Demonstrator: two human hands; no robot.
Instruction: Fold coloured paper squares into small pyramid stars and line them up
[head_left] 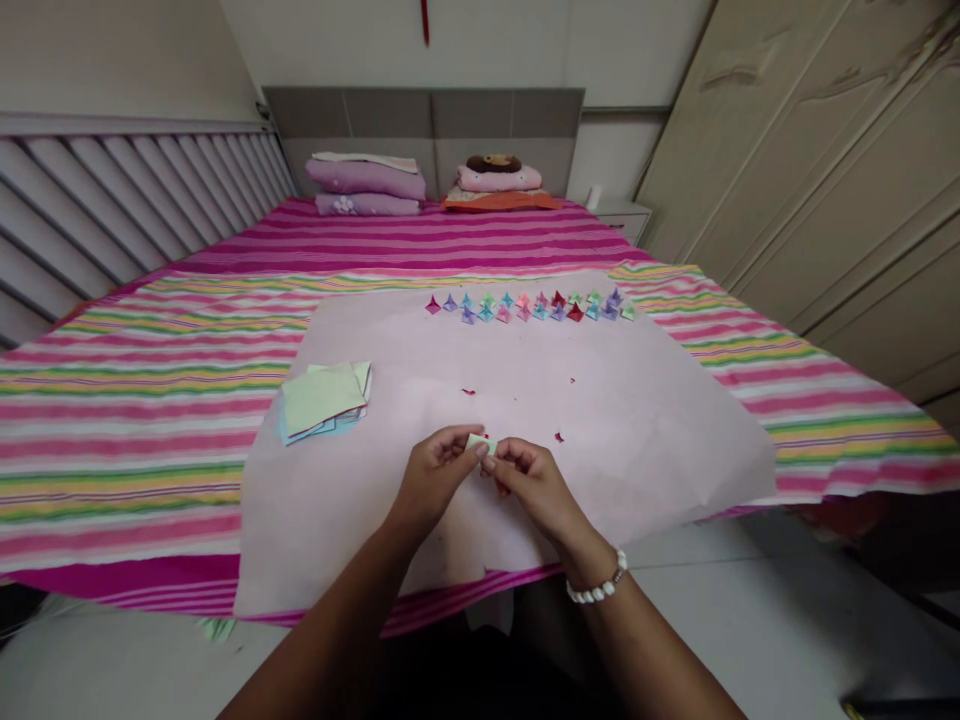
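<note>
A small folded piece of pale green paper (pixel 481 442) is pinched between my two hands above the white sheet. My left hand (pixel 435 470) grips its left part between thumb and fingers. From the right, my right hand (pixel 534 482) closes on its lower right edge, with a beaded bracelet (pixel 600 588) round the wrist. A bit of red shows at the paper's upper edge. To the left lies a stack of paper sheets (pixel 324 398), pale green on top and blue beneath. Farther back stand rows of small folded paper pieces (pixel 523 306) in several colours.
The white sheet (pixel 645 420) covers the near middle of a bed with a striped bedspread (pixel 135 430). Small red scraps (pixel 559 437) lie on the sheet. Folded purple bedding (pixel 367 180) and a pink pile (pixel 499 180) rest by the headboard (pixel 427 115). A slatted rail (pixel 135 200) runs along the left.
</note>
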